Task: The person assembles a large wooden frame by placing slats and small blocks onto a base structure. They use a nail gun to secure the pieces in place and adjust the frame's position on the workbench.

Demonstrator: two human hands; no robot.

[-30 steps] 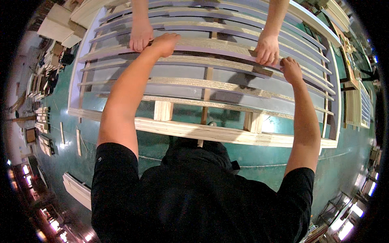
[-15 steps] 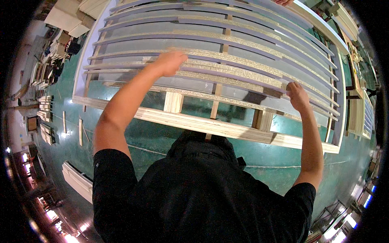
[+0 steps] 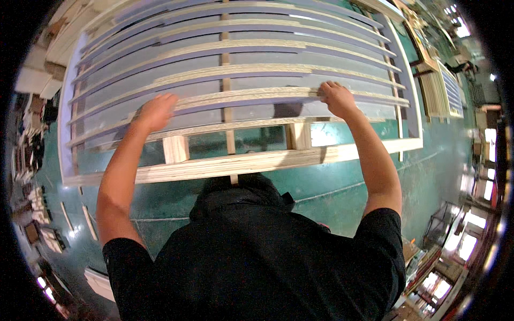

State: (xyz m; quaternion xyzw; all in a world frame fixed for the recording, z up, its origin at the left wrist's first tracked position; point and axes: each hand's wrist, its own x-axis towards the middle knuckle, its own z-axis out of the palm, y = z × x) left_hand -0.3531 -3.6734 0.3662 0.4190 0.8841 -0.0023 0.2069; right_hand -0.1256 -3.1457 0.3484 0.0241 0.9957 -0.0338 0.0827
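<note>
A large wooden frame (image 3: 241, 162) lies before me, with rows of long slats (image 3: 262, 45) running from side to side. My left hand (image 3: 157, 112) is curled around the left end of a pale wooden strip (image 3: 241, 97) with a purple-grey lower face. At its other end, the fingers of my right hand (image 3: 338, 100) close over the strip. It rests along the nearest full slat, touching or nearly touching it. Similar short strips lie along the slats farther away. My fingertips are partly hidden behind the strip.
Two short wooden blocks (image 3: 175, 149) stand between the front rail and the slat behind it. A green floor (image 3: 332, 192) shows below the frame. Stacked boards (image 3: 432, 91) stand off to the right, and loose wood pieces (image 3: 90, 222) lie at the left.
My left hand has come nearer to me, and both hands now sit at the ends of one strip along the nearest full slat. The whole view has turned, shifting the frame leftward.
</note>
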